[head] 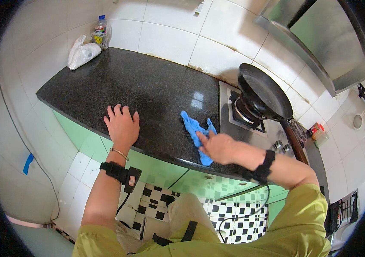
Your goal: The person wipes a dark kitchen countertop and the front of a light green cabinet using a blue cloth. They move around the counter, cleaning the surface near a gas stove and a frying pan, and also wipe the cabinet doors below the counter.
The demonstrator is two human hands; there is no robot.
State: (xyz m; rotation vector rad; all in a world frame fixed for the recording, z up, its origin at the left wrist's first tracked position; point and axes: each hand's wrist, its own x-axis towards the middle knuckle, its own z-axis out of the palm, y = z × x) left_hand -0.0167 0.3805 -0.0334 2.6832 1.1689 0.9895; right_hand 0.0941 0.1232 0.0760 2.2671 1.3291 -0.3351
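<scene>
My left hand [122,125] rests palm down near the front edge of the black speckled stone countertop [121,77], fingers apart and holding nothing. Farther right, my right hand [219,148] grips a crumpled blue cloth [192,126] against the same countertop. Part of the cloth is hidden under the fingers. It lies just left of the steel gas stove [226,106]. A bangle and a black strap circle my left wrist, and another black strap is around my right forearm.
A black wok [262,90] sits tilted on the burner, its wooden handle [293,141] reaching toward my right arm. A range hood [324,48] overhangs it. A white plastic bag [83,54] and a blue-capped bottle [100,30] stand in the far left corner. Green cabinets [156,170] are below.
</scene>
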